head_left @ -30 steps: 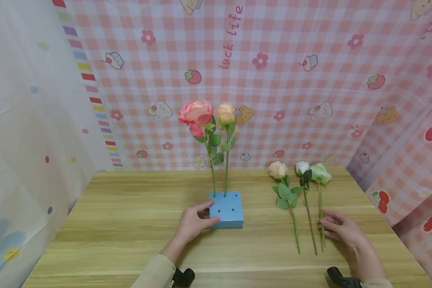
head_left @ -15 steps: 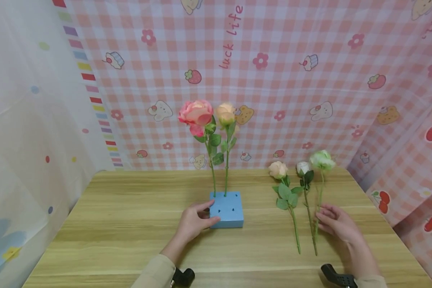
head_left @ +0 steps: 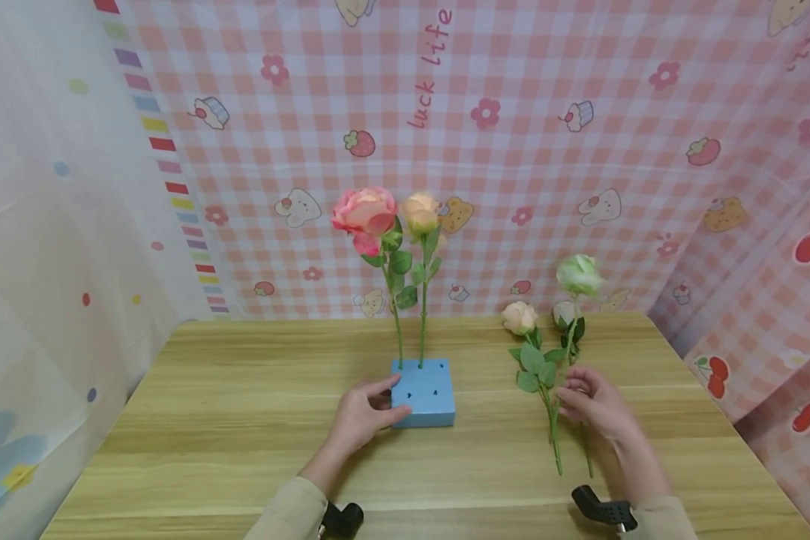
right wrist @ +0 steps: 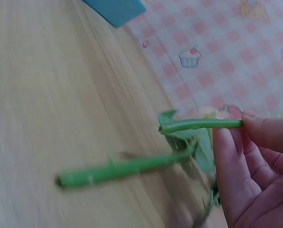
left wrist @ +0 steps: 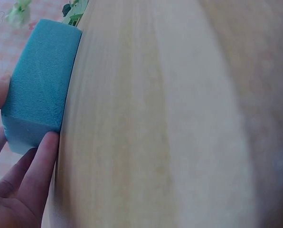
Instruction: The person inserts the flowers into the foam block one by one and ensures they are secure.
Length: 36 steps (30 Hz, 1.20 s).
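Observation:
In the head view a blue foam block lies on the wooden table, with small holes in its top. A pink rose and a peach rose stand upright in its back holes. My left hand grips the block's left side, thumb at the front and fingers behind. Between thumb and fingers, my right hand pinches the stem of a pale green rose. That rose is raised and nearly upright, its bloom overlapping the back cloth. In the right wrist view its cut end points left, free of the table.
A cream-peach rose and a white rose lie on the table right of the block, under and beside my right hand. A pink checked cloth hangs behind the table. Black wrist devices sit at both sleeves.
My right hand has lifted the green rose off the table, tilting it upright and carrying it left past the white rose. My left hand and the block have stayed in place.

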### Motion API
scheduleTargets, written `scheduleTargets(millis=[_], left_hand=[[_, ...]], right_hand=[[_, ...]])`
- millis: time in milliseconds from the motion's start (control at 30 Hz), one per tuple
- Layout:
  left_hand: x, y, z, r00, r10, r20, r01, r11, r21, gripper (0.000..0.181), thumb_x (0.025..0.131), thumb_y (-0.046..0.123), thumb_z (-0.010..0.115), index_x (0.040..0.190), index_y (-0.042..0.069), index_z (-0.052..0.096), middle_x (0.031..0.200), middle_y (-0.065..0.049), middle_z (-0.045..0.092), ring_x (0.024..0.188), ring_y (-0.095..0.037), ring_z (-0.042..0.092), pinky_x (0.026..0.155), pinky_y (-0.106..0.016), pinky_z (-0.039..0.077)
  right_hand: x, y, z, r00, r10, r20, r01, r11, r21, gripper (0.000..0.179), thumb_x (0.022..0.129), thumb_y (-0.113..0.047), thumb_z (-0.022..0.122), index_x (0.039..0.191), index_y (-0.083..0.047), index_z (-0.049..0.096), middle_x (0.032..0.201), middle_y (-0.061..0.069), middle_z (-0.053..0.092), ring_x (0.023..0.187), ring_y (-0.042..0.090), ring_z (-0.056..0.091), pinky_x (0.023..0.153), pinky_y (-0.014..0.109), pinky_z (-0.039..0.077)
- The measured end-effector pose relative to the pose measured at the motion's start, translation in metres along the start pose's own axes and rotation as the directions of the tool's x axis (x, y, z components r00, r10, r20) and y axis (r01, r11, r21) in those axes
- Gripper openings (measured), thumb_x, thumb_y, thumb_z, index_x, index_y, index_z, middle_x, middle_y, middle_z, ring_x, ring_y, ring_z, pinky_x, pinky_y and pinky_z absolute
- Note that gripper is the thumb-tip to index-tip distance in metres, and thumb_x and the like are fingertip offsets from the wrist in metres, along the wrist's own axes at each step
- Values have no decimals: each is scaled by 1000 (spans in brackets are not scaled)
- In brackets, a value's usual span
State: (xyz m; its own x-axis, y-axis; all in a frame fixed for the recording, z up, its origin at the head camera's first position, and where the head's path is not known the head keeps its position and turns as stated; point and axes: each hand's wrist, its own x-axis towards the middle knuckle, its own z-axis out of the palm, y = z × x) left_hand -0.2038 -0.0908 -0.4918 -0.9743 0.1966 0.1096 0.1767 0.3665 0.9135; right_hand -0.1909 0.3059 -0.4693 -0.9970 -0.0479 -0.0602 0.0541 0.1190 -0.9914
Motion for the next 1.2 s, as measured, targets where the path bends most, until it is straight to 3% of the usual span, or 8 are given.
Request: scheduleTargets(millis=[300,700,967,1200], left_hand=[[0,-1,0,1000,-1,-1,1,1000,12,59,79,31,86,131,12,66,119,-15,65,96,-23,66,73,-28,57],[0,-1,-1,1000,6,9,-6,1000,18,59,80,33,85,132,13,66,118,-14,66,97,-24,66,74,-29,57],[-1,0,-1,1000,3,9,-3,1000,15,58,80,31,85,132,13,66,118,-14,66,97,-24,66,74,-29,57],[0,0,-1,1000,0,11,0,1000,9,58,80,31,85,132,13,66,117,-14,66,97,-24,66,74,-28,57]], right_hand=[[11,-12,24,998,-39,45,40,999,-10,39,95,4,60,126,10,36,103,6,49,86,10,58,77,29,58],[29,-23,56,988,-154,16,155,977,-146,34,94,6,62,121,10,44,104,16,53,87,15,59,77,34,59],[39,-32,77,968,-246,43,248,929,-275,27,94,1,66,116,6,52,100,17,58,86,19,61,72,31,59],[47,-38,93,950,-303,82,313,904,-290,24,93,0,68,112,5,54,97,16,60,86,24,62,70,34,60]])
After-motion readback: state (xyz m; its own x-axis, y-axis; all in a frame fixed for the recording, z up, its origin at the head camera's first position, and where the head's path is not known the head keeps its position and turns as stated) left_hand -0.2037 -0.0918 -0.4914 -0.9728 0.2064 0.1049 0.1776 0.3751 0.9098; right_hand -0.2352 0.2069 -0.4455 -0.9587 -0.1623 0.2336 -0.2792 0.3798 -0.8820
